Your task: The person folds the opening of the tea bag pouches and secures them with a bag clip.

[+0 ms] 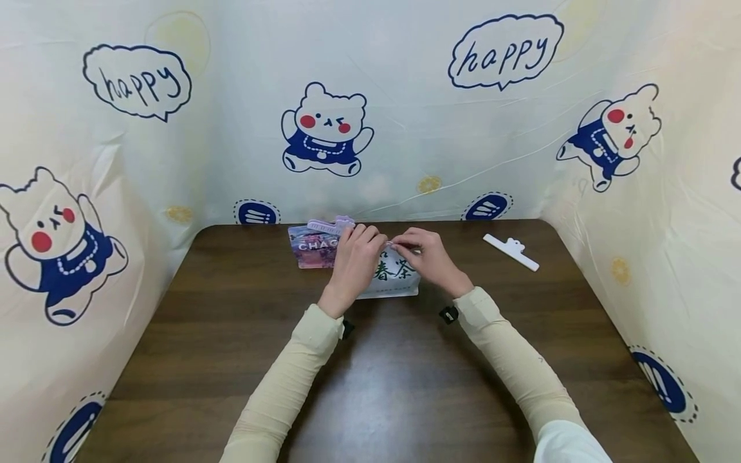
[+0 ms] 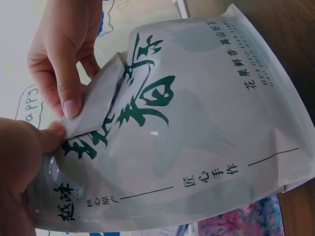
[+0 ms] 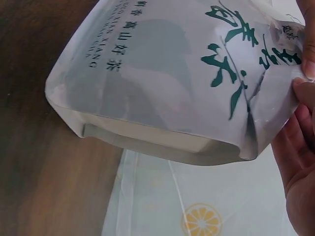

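A white tea bag [image 1: 389,286] with green lettering stands near the back of the table, between both hands. My left hand [image 1: 357,257] grips its top left part, the thumb at the top edge in the left wrist view. My right hand [image 1: 425,254] pinches the top right corner, which is folded over into a flap [image 2: 96,98]. The fingertips of both hands nearly meet at the top edge. In the right wrist view the bag's bottom gusset [image 3: 162,140] shows. The left hand hides part of the bag's left side in the head view.
Behind and left of the tea bag lies a colourful pouch [image 1: 312,254], with a purple sealing clip [image 1: 330,226] across its top. A white sealing clip [image 1: 511,251] lies at the right on the brown table [image 1: 243,347]. A printed cloth hangs around the table's sides and back.
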